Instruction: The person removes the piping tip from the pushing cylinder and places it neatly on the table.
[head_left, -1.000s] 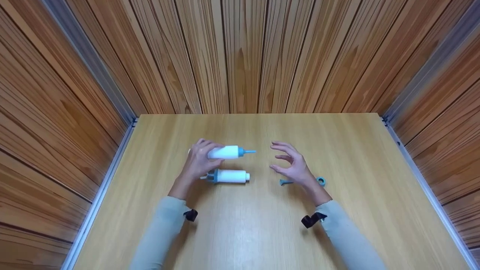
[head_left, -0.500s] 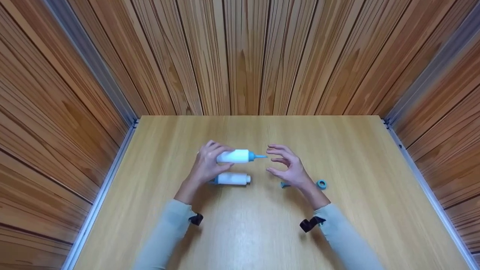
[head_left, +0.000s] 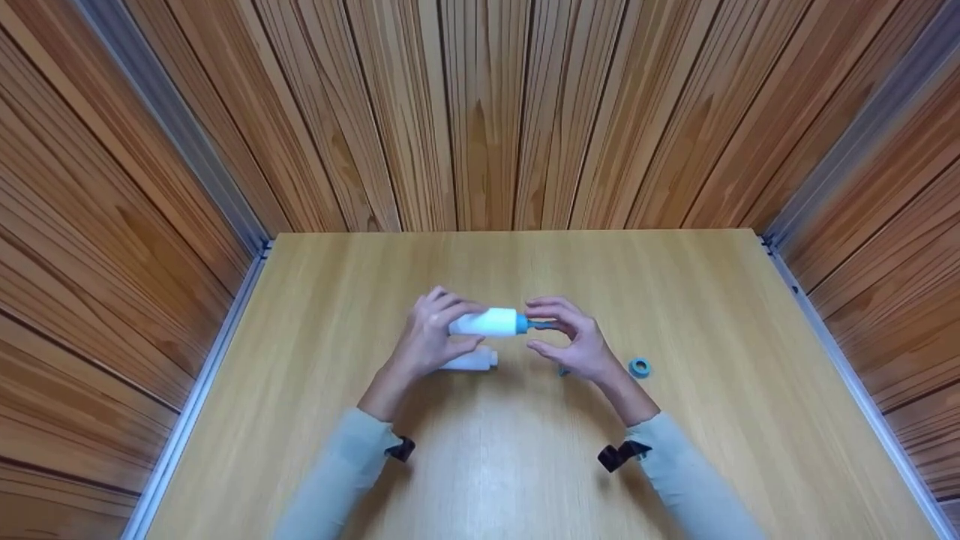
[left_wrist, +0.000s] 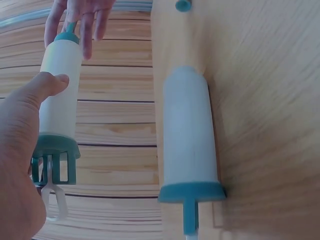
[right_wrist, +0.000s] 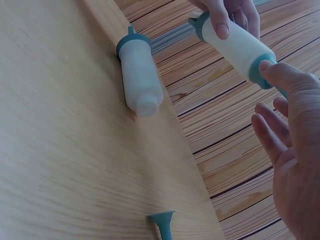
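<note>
A white-barrelled syringe with a teal cap and thin teal nozzle lies level above the table, nozzle pointing right. My left hand grips its barrel between thumb and fingers. At its rear, the left wrist view shows a slotted teal collar and a clear loop handle. Around the nozzle my right hand is spread, fingers bent loosely and thumb apart from them; no pinch is seen. A second white syringe without a nozzle lies on the table below, partly hidden by the left hand in the head view.
On the wooden table lie a teal ring and a loose teal nozzle, the nozzle mostly hidden under the right hand in the head view. Plank walls stand behind and at both sides.
My left hand has carried the syringe rightward and slightly nearer to me, bringing its nozzle between the right hand's fingers and thumb. The right hand has shifted slightly left.
</note>
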